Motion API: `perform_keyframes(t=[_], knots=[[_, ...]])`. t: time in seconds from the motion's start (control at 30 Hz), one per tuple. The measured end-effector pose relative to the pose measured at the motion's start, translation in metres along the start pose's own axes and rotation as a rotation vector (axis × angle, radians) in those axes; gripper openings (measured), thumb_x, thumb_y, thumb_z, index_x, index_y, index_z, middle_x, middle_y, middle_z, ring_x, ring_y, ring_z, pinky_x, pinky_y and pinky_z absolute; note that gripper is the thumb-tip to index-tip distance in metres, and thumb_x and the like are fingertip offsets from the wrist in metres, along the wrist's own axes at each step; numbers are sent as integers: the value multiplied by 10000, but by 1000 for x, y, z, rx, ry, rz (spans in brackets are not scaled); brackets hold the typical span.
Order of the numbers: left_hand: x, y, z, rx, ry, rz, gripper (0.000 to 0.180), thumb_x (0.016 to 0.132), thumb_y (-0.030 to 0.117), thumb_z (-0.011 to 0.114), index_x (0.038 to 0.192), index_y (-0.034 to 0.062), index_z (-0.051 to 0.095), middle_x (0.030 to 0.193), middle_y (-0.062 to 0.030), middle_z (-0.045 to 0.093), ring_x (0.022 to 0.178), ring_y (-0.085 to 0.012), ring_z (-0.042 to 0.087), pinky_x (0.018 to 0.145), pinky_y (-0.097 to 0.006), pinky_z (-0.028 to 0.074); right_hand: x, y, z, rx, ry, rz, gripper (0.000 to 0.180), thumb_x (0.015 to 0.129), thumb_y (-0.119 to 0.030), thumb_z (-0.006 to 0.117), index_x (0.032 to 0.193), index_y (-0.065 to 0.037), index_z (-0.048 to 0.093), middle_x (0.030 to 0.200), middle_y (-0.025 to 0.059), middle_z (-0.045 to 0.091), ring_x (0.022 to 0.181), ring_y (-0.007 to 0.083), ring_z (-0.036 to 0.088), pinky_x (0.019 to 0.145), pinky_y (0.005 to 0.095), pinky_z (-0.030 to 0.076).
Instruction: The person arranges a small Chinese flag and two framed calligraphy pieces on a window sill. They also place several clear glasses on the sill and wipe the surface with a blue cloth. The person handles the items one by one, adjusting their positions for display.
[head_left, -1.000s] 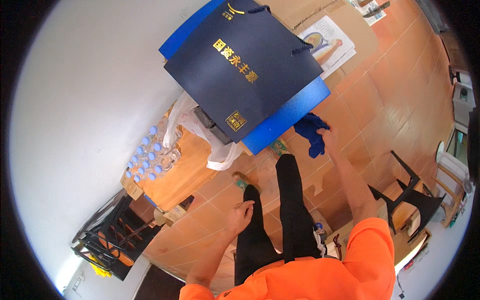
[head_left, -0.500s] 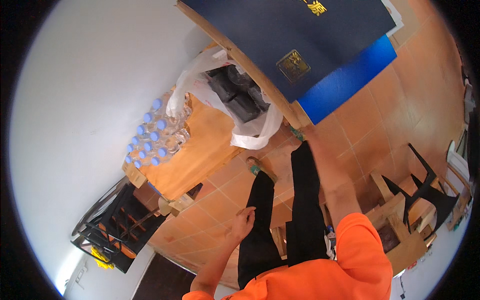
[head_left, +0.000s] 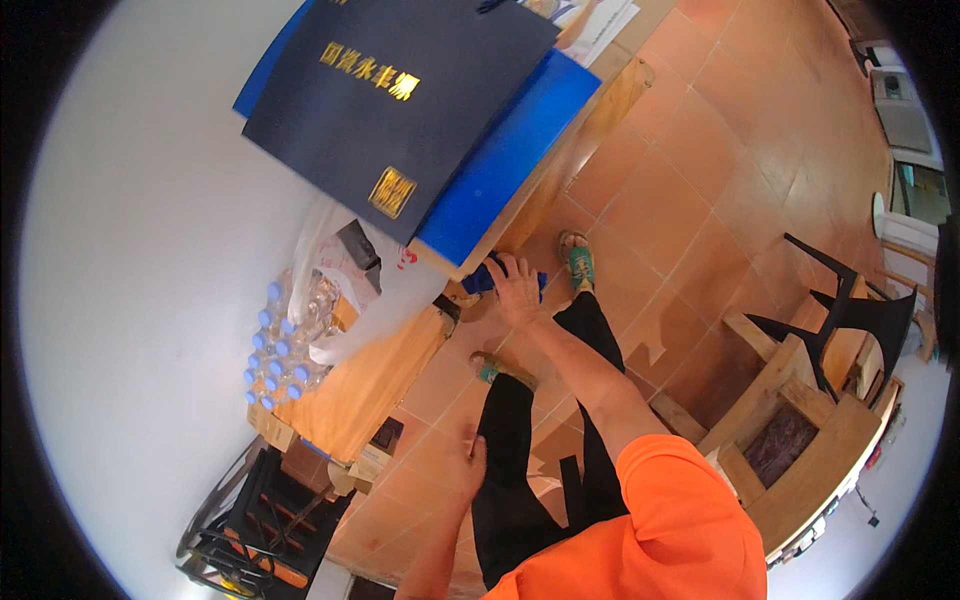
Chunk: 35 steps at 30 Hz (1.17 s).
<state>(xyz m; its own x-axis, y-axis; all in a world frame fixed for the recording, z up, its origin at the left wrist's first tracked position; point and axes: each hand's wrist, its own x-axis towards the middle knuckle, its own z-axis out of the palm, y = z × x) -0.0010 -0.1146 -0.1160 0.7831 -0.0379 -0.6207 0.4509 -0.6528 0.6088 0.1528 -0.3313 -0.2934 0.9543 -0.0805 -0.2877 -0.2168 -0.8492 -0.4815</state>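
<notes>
My right hand (head_left: 518, 292) reaches forward beside the corner of the upper wooden tabletop. Its fingers close over a dark blue cloth (head_left: 478, 281), whose other end shows past the hand. My left hand (head_left: 472, 466) hangs near my left thigh, smeared by motion. I see nothing in it, and how its fingers are held is unclear. Closest to the right hand, a dark navy paper bag (head_left: 400, 110) with gold print lies flat on the upper tabletop, over a bright blue flat piece (head_left: 505, 165). A white plastic bag (head_left: 385, 300) with black items sits below that tabletop.
Water bottles with blue caps (head_left: 275, 365) stand on the lower wooden table (head_left: 385, 375) by the white wall. Black stacked chairs (head_left: 265, 520) stand at the lower left. Toward the right are a wooden stool (head_left: 735, 475) and a black-armed chair (head_left: 860, 320) on the tiled floor.
My right hand has swung forward and left from beside my leg and is now on the blue cloth. The view has shifted, so the navy bag appears farther left. My left hand stays low.
</notes>
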Motion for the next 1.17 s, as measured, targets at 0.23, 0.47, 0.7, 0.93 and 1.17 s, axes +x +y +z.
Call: perform_keyframes(t=[0.23,0.47,0.7,0.93,1.17], knots=[[64,59,-4,50,25,82,329,904,49,550,1232,34,550,941,-101,661,823,-195,641,700,-319,502,78,103,-77,0,240,24,677,680,-29,694,1322,-128,503,1253,142,491,1128,378,468,920,478,432],[81,148,48,119,-185,-51,289,912,60,544,1197,24,578,948,-114,691,812,-194,671,683,-319,523,210,256,-185,-32,432,202,564,724,-20,627,1267,-148,545,1207,115,556,1053,362,544,879,458,462],[89,212,91,48,-261,-142,260,899,57,576,1151,7,617,956,-146,706,850,-200,691,728,-311,540,304,333,-250,-59,579,419,467,762,-101,621,1224,-166,593,1178,117,591,1031,338,560,850,465,462],[106,304,92,298,-392,-245,242,918,95,567,1131,-1,631,951,-147,711,862,-224,700,745,-319,545,384,306,-298,229,381,-60,511,784,-102,651,1264,-257,570,1237,29,582,1108,320,526,955,447,460],[84,237,101,128,-287,-137,253,931,115,560,1149,-1,614,975,-170,697,853,-254,692,752,-339,546,394,287,-236,-124,310,-117,479,822,-122,581,1272,-282,554,1241,68,577,1054,358,580,899,464,484]])
